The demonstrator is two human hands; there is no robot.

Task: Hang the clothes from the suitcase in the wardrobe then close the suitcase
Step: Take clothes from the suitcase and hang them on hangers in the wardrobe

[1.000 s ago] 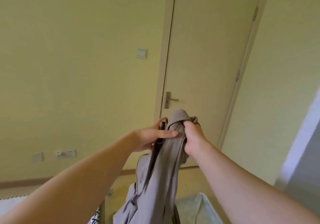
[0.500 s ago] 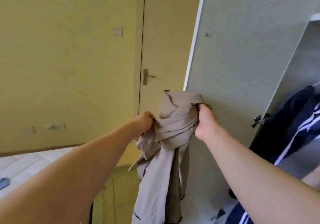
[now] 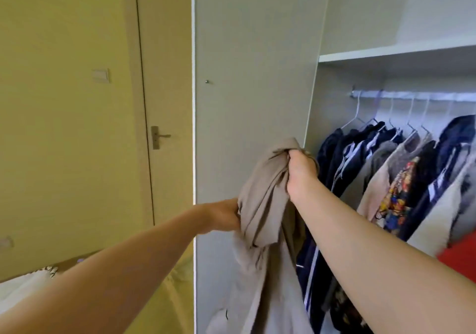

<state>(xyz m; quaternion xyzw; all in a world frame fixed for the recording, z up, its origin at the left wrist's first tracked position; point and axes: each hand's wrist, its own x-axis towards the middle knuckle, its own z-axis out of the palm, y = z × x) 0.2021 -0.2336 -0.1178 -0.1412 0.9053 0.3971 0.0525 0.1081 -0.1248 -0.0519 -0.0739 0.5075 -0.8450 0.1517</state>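
Holding the beige garment (image 3: 262,204) left of and below the rail (image 3: 412,94), you're at the hanging step: your right hand (image 3: 301,171) has its fingers clenched round the bunched top, and your left hand (image 3: 224,217) grips a lower fold. Next you'll likely need a hanger (image 3: 354,121) off that rail.

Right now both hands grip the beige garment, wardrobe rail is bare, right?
No. The head view shows the wardrobe rail hung with clothes on hangers, not bare. The left hand and right hand do grip the beige garment.
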